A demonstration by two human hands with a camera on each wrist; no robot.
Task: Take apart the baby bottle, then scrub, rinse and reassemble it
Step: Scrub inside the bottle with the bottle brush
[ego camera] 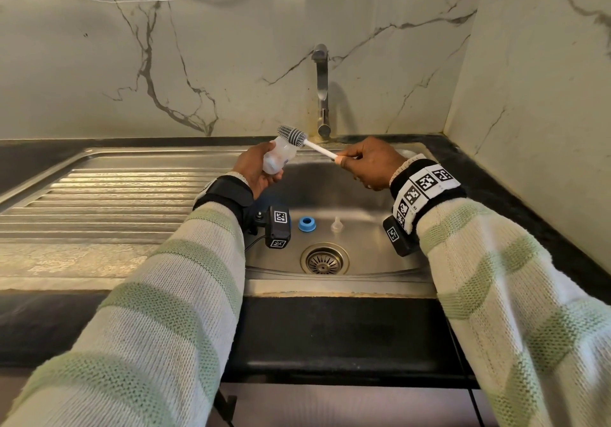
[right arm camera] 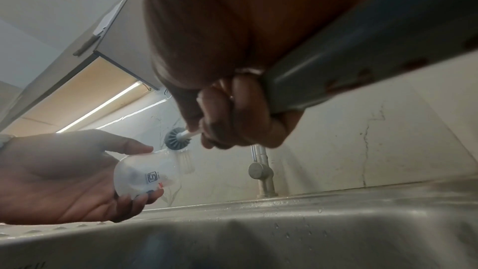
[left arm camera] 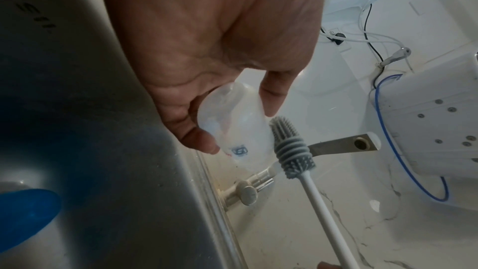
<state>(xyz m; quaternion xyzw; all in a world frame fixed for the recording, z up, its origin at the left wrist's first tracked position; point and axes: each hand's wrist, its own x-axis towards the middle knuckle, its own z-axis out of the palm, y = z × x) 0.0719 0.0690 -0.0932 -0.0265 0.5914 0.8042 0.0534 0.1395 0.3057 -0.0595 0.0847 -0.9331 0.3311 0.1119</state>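
The person's left hand (ego camera: 253,170) grips the clear baby bottle (ego camera: 279,157) above the far-left edge of the sink (ego camera: 330,201), fingers and thumb curled round its body; the bottle is tilted, base toward the palm and open mouth pointing up and away toward the tap (ego camera: 322,92); in the left wrist view the same hand (left arm camera: 207,48) pinches the bottle (left arm camera: 238,130) between thumb and fingertips, and a small printed mark shows on its wall. The right hand (ego camera: 368,163) pinches the white handle of the bottle brush (ego camera: 305,142) above the far side of the sink; its fingers are closed on the handle's near end; the grey ribbed head of the brush lies against the bottle's mouth, and whether it has entered the mouth cannot be told; in the right wrist view the hand (right arm camera: 232,120) is curled tight round the handle, the brush (right arm camera: 175,138) touching the top of the bottle (right arm camera: 152,173) held in the left hand (right arm camera: 64,177). On the floor of the sink, on the near side, a blue ring (ego camera: 307,224) lies flat, left of a small clear teat (ego camera: 336,225) that stands upright just beside it; both rest just beyond the drain (ego camera: 325,259); a ribbed steel draining board (ego camera: 109,201) adjoins the sink on its left; the tap rises behind the sink against a veined marble wall (ego camera: 165,46); both forearms wear cream sleeves (ego camera: 158,311) with pale green stripes.
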